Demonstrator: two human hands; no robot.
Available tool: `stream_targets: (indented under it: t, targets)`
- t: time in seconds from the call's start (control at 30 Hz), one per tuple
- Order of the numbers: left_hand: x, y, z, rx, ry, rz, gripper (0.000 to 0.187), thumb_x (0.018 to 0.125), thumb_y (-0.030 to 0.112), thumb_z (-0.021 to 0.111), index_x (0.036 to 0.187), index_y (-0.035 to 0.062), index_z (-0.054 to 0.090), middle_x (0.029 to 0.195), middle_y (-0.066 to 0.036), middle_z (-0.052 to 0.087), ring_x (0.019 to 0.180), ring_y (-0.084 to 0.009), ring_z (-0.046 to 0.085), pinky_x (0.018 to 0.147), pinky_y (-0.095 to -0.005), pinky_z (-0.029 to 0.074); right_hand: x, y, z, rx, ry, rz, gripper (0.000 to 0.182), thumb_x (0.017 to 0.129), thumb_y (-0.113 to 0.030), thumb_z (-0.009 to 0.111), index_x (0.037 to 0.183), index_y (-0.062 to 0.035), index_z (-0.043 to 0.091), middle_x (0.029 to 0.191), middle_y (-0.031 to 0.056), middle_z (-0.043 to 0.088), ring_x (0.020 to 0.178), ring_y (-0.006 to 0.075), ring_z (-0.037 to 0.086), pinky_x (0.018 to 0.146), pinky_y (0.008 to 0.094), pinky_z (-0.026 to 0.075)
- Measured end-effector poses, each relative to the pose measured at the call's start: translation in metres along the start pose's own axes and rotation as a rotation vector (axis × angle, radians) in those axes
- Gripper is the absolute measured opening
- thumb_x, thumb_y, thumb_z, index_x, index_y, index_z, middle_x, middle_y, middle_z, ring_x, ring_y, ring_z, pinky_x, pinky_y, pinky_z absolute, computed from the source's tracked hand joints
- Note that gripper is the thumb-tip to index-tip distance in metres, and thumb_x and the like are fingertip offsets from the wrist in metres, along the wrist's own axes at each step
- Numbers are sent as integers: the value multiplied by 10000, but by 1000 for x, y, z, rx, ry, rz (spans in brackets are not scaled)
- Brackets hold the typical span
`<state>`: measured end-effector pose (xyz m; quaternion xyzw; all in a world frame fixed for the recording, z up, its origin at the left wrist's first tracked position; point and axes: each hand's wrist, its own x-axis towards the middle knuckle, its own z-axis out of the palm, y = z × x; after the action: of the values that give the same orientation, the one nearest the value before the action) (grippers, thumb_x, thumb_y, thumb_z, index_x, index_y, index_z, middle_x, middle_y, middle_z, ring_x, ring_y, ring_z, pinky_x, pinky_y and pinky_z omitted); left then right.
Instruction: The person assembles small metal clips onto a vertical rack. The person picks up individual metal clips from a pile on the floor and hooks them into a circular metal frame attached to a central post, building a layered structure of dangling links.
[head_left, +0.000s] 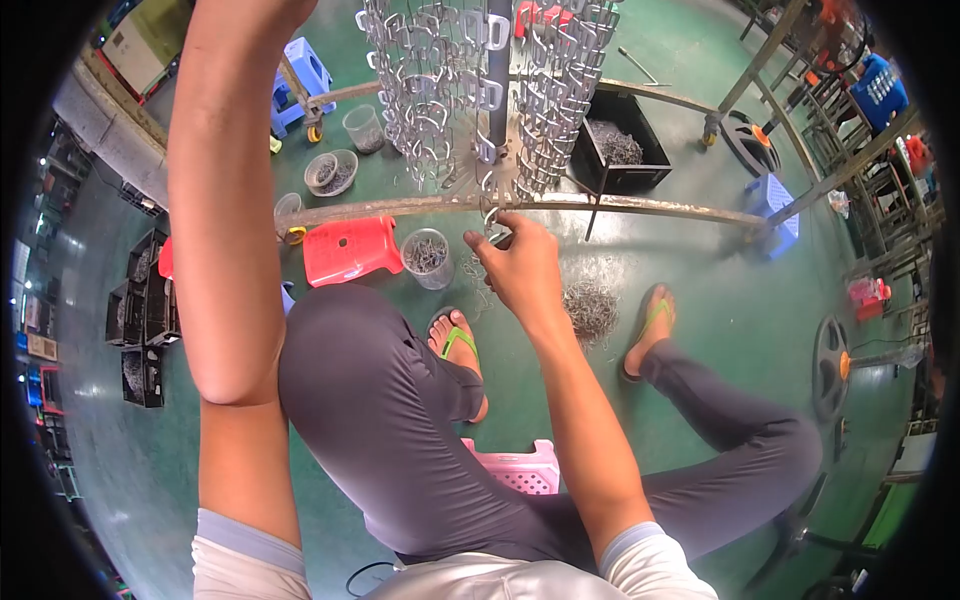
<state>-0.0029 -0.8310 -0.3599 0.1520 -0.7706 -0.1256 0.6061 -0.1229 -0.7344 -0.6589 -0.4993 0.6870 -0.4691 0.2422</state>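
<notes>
My right hand is at the lower end of the hanging rack, its thumb and forefinger closed on a bent silver metal hook. Part of the hook is hidden by the fingers. Above it hang long columns of metal hooks and flat metal loops around a grey upright post. My left forearm reaches up past the top edge of the view, so the left hand is out of sight.
A metal frame bar crosses in front of me. Around it are a red stool, a clear cup of metal pieces, a heap of hooks on the green floor and a black crate. A pink stool is below me.
</notes>
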Motion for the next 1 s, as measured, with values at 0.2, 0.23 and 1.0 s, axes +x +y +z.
stream_targets:
  t: [0.2, 0.23, 1.0]
  targets:
    - [1, 2, -6, 72, -27, 10, 222, 967, 195, 777, 968, -27, 778, 846, -94, 760, 774, -134, 708, 769, -280, 577, 7, 21, 12, 2, 81, -68, 313, 910, -188, 786, 1104, 56, 760, 681, 154, 701, 571, 197, 648, 568, 359, 496]
    - [-2, 6, -13, 169, -24, 29, 220, 965, 197, 777, 971, -23, 776, 859, -96, 761, 790, -138, 710, 785, -285, 579, 9, 24, 12, -43, 90, -102, 289, 909, -175, 769, 1095, 45, 753, 736, 188, 701, 640, 279, 663, 620, 402, 508]
    - [-394, -203, 72, 49, -850, -1128, 268, 919, 125, 771, 1126, -43, 744, 892, -113, 786, 786, -147, 758, 632, -307, 581, 27, 55, 30, 180, 427, -150, 329, 877, -88, 871, 971, -5, 567, 712, 89, 752, 714, 106, 752, 573, 221, 517]
